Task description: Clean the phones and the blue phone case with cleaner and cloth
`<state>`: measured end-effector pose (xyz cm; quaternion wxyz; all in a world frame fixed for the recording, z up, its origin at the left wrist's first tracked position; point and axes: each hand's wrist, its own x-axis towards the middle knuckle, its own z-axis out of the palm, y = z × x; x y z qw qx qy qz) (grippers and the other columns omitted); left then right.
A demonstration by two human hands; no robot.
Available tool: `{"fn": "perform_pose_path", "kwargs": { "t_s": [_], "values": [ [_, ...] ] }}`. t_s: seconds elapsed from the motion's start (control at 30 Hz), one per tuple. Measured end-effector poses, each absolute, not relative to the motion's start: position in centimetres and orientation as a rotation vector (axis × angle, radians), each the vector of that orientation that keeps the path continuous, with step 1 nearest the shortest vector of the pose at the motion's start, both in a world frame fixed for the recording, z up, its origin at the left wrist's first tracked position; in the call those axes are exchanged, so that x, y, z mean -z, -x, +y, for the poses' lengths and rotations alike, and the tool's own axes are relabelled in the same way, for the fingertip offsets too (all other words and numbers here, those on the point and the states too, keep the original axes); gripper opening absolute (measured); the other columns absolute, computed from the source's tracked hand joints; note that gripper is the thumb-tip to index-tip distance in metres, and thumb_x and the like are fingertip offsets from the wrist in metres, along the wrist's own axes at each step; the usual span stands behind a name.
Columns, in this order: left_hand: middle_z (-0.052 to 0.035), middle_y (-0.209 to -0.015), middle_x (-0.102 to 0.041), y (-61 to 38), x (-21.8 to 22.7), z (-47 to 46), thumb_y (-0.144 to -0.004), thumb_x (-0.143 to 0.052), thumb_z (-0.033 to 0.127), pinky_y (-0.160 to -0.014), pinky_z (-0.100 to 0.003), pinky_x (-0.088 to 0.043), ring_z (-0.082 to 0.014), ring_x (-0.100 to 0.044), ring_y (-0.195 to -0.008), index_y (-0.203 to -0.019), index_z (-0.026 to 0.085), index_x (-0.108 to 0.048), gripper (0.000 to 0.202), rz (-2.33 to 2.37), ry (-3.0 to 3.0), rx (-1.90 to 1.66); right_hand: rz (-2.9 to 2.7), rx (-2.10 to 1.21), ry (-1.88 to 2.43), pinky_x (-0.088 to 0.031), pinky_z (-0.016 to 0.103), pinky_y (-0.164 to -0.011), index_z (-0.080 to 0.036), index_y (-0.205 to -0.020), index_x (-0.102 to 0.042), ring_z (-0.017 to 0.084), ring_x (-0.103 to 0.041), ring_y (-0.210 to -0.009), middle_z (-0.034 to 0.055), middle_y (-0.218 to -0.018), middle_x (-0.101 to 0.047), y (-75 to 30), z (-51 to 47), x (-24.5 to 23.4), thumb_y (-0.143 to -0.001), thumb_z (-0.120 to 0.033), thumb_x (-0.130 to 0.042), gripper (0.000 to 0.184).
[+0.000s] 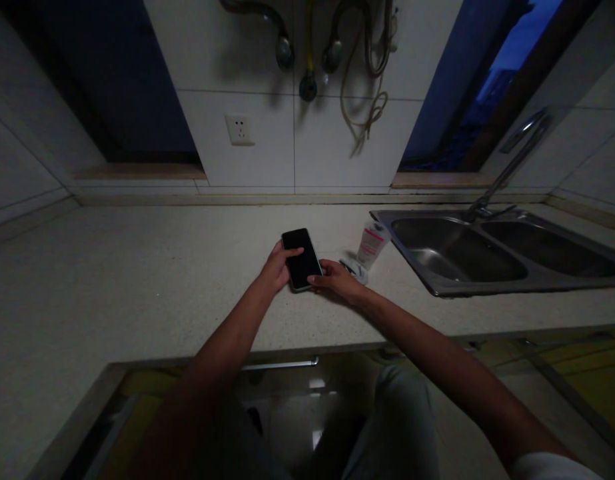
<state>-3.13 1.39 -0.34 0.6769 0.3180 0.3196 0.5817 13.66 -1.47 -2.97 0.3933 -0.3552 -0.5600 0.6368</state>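
A black phone (301, 257) with a dark screen lies flat on the pale countertop (137, 280). My left hand (276, 268) grips its left edge, thumb resting on the screen. My right hand (337, 279) pinches the phone's lower right corner with its fingertips. Both forearms reach forward from the bottom of the view.
A white tube with a pink label (372, 244) stands just right of the phone, a small pale object (356, 269) beside it. A steel double sink (497, 250) with a tap (512, 160) fills the right. A wall socket (240, 129) and hanging hoses (332, 47) sit on the tiled wall.
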Motion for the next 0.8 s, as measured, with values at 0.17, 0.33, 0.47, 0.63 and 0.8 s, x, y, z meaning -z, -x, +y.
{"fn": "perform_pose_path", "kwargs": {
  "t_s": [0.17, 0.33, 0.47, 0.63, 0.8],
  "values": [
    [-0.0054, -0.092, -0.067, 3.4, 0.3, 1.2, -0.052, -0.081, 0.003, -0.09, -0.045, -0.051, -0.0212, -0.065, -0.087, -0.103, 0.017, -0.057, 0.058, 0.686, -0.759, -1.189, -1.346, -1.633, 0.891, -0.05, 0.027, -0.057, -0.012, -0.09, -0.06, 0.012, -0.061, -0.061, 0.0033, -0.074, -0.065, -13.7, -1.3, 2.7, -0.059, -0.041, -0.091, 0.053],
    [-0.011, -0.093, -0.069, 3.3, 0.6, 1.1, -0.053, -0.08, 0.003, -0.089, -0.05, -0.052, -0.0292, -0.068, -0.093, -0.099, 0.013, -0.06, 0.051, 0.679, -0.792, -1.058, -1.247, -1.636, 0.882, -0.051, 0.028, -0.057, -0.013, -0.091, -0.061, 0.014, -0.062, -0.063, 0.0045, -0.076, -0.066, -13.7, -1.2, 2.7, -0.058, -0.04, -0.091, 0.052],
    [-0.0122, -0.093, -0.069, 3.2, 1.1, 1.3, -0.054, -0.079, 0.004, -0.088, -0.051, -0.053, -0.0312, -0.067, -0.096, -0.098, 0.014, -0.059, 0.049, 0.68, -0.77, -1.051, -1.233, -1.651, 0.879, -0.051, 0.026, -0.057, -0.013, -0.091, -0.061, 0.014, -0.063, -0.064, 0.0046, -0.077, -0.066, -13.8, -1.2, 2.6, -0.058, -0.04, -0.092, 0.053],
    [-0.0111, -0.095, -0.068, 3.3, 1.4, 1.4, -0.054, -0.083, 0.007, -0.086, -0.05, -0.053, -0.0302, -0.067, -0.094, -0.1, 0.014, -0.058, 0.053, 0.673, -0.785, -1.067, -1.224, -1.638, 0.887, -0.05, 0.025, -0.056, -0.012, -0.092, -0.061, 0.012, -0.062, -0.062, 0.004, -0.076, -0.066, -13.8, -1.2, 2.7, -0.058, -0.039, -0.091, 0.054],
    [-0.0106, -0.095, -0.068, 3.3, 1.5, 1.3, -0.053, -0.083, 0.004, -0.087, -0.048, -0.053, -0.0273, -0.067, -0.091, -0.102, 0.014, -0.059, 0.055, 0.68, -0.771, -1.073, -1.239, -1.627, 0.908, -0.051, 0.026, -0.058, -0.012, -0.094, -0.06, 0.012, -0.062, -0.062, 0.0031, -0.076, -0.067, -13.7, -1.1, 2.9, -0.058, -0.035, -0.091, 0.053]
  ]
}}
